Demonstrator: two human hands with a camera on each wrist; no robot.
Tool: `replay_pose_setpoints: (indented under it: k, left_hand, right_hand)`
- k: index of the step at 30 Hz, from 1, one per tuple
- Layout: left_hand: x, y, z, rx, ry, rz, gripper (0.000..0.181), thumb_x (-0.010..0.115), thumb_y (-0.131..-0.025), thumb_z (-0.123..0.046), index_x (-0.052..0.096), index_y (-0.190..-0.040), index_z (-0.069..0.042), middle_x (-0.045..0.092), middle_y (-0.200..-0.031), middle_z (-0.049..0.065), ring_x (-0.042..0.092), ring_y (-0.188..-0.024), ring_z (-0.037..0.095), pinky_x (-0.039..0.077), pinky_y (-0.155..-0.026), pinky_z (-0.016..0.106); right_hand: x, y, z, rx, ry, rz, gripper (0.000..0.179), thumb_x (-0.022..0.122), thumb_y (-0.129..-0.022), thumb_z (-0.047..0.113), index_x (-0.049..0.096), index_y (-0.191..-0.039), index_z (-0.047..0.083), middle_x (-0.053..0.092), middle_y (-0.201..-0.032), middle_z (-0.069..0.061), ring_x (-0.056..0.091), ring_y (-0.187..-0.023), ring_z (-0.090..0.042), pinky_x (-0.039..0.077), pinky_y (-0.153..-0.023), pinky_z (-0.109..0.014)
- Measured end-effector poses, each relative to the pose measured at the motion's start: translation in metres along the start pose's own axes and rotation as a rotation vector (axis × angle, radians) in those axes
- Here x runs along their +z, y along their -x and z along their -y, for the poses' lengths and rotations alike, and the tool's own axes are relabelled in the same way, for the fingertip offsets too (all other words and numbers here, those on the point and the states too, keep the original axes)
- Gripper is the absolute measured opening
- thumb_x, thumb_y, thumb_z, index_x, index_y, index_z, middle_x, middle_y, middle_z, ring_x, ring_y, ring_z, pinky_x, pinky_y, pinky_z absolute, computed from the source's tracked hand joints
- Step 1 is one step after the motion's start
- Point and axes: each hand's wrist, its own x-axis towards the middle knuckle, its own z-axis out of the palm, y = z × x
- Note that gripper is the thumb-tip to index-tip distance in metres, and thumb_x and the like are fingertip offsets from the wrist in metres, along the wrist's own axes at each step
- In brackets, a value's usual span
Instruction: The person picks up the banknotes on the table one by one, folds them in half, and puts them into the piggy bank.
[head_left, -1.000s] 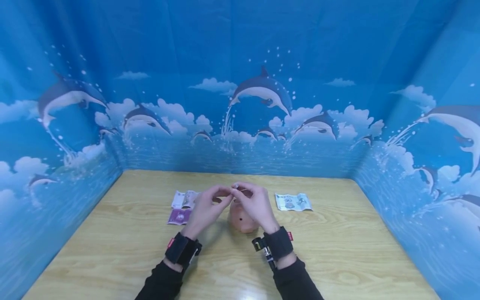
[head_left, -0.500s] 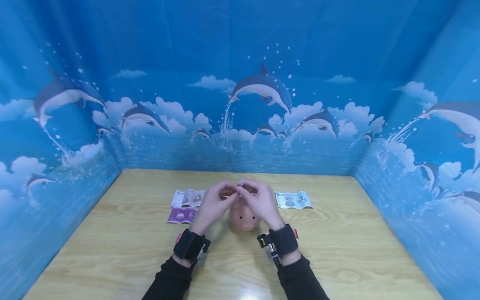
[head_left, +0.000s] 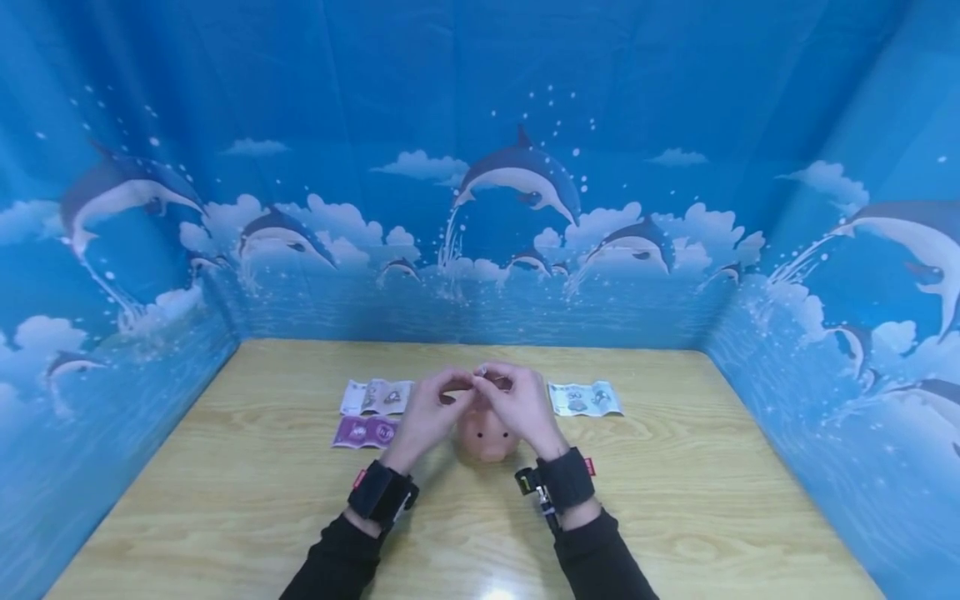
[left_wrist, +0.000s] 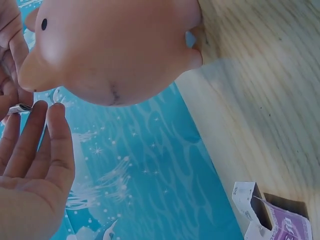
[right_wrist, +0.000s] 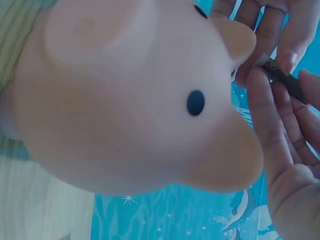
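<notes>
Over a pink piggy bank (head_left: pixel 486 433), my left hand (head_left: pixel 427 415) and right hand (head_left: pixel 521 408) meet at the fingertips. Both pinch a small, tightly folded strip, seemingly a banknote (right_wrist: pixel 286 81), between thumbs and fingers. In the right wrist view the folded note is dark with a pale end and lies just beyond the pig's ears. The left wrist view shows its edge by the fingertips, near the pig's ear. The pig stands upright, its eyes and snout facing me in the head view. My hands hide the top of its back.
On the wooden table (head_left: pixel 675 483), a pale banknote (head_left: pixel 382 397) and a purple banknote (head_left: pixel 363 432) lie creased to the left of the pig. Another creased banknote, bluish green (head_left: pixel 587 400), lies to its right. A blue dolphin-print curtain (head_left: pixel 375 208) encloses the back and sides.
Both hands have shifted slightly right over the pig, uncovering both its eyes. The folded banknote stays pinched between them. In the last half second the hands have hardly moved.
</notes>
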Motion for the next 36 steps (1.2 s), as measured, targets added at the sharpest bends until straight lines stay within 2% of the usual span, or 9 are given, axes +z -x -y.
replay_pose_setpoints:
  k: [5,8,13,19,23,27,31,36]
  left_hand:
    - [0.000,0.002,0.001,0.010,-0.014,0.025,0.022,0.070,-0.091,-0.021,0.071,-0.112,-0.017,0.074,-0.111,0.003,0.069,-0.102,0.018,0.058,-0.075,0.029]
    - [0.000,0.004,0.004,0.039,-0.016,0.052,0.026,0.071,-0.090,-0.018,0.071,-0.116,-0.016,0.073,-0.112,0.004,0.069,-0.102,0.019,0.059,-0.075,0.029]
    - [0.002,0.006,0.007,0.062,-0.020,0.094,0.033,0.072,-0.089,-0.016,0.067,-0.121,-0.013,0.071,-0.119,0.007,0.067,-0.107,0.022,0.059,-0.084,0.039]
    - [0.006,0.010,0.007,0.070,-0.116,0.096,0.040,0.073,-0.088,-0.021,0.065,-0.126,-0.013,0.068,-0.124,0.008,0.066,-0.112,0.025,0.056,-0.092,0.043]
    - [0.007,0.012,0.006,0.053,-0.145,0.160,0.052,0.074,-0.087,-0.027,0.058,-0.135,-0.017,0.062,-0.134,0.007,0.060,-0.121,0.023,0.050,-0.102,0.045]
    - [0.010,0.012,0.008,0.066,-0.112,0.223,0.061,0.075,-0.086,-0.027,0.051,-0.141,-0.019,0.056,-0.142,0.006,0.054,-0.129,0.023,0.044,-0.109,0.048]
    - [0.012,0.011,0.010,0.087,-0.095,0.240,0.061,0.075,-0.086,-0.026,0.051,-0.141,-0.019,0.054,-0.143,0.005,0.051,-0.132,0.024,0.040,-0.111,0.050]
    - [0.014,0.012,0.012,0.075,-0.131,0.250,0.057,0.072,-0.088,-0.027,0.052,-0.141,-0.019,0.050,-0.147,0.006,0.046,-0.136,0.025,0.036,-0.114,0.052]
  right_hand:
    - [-0.002,0.000,-0.002,0.015,-0.021,0.012,0.022,0.069,-0.092,0.025,0.074,-0.111,0.013,0.075,-0.101,-0.003,0.071,-0.084,-0.014,0.060,-0.076,-0.029]
    - [-0.004,0.000,-0.004,0.026,-0.045,0.015,0.022,0.069,-0.092,0.022,0.073,-0.111,0.012,0.074,-0.102,-0.005,0.072,-0.085,-0.017,0.060,-0.076,-0.029]
    - [-0.007,0.000,-0.005,0.040,-0.043,0.019,0.020,0.070,-0.091,0.020,0.073,-0.109,0.014,0.074,-0.101,-0.006,0.073,-0.086,-0.020,0.061,-0.076,-0.031]
    - [-0.011,-0.001,-0.008,0.050,-0.025,0.033,0.021,0.070,-0.091,0.020,0.073,-0.110,0.014,0.074,-0.102,-0.007,0.073,-0.088,-0.021,0.061,-0.075,-0.030]
    - [-0.016,-0.001,-0.009,0.053,-0.016,0.033,0.021,0.069,-0.091,0.019,0.073,-0.112,0.013,0.074,-0.103,-0.007,0.072,-0.088,-0.021,0.061,-0.073,-0.029]
    - [-0.020,-0.002,-0.012,0.053,-0.013,0.032,0.019,0.069,-0.092,0.018,0.073,-0.110,0.013,0.074,-0.101,-0.007,0.072,-0.088,-0.022,0.061,-0.072,-0.029]
    - [-0.022,-0.004,-0.017,0.063,-0.014,0.031,0.018,0.069,-0.092,0.017,0.074,-0.109,0.013,0.074,-0.099,-0.007,0.073,-0.087,-0.022,0.061,-0.072,-0.029]
    - [-0.023,-0.005,-0.021,0.061,0.009,0.027,0.016,0.069,-0.091,0.017,0.074,-0.106,0.014,0.074,-0.096,-0.006,0.072,-0.086,-0.021,0.061,-0.075,-0.031]
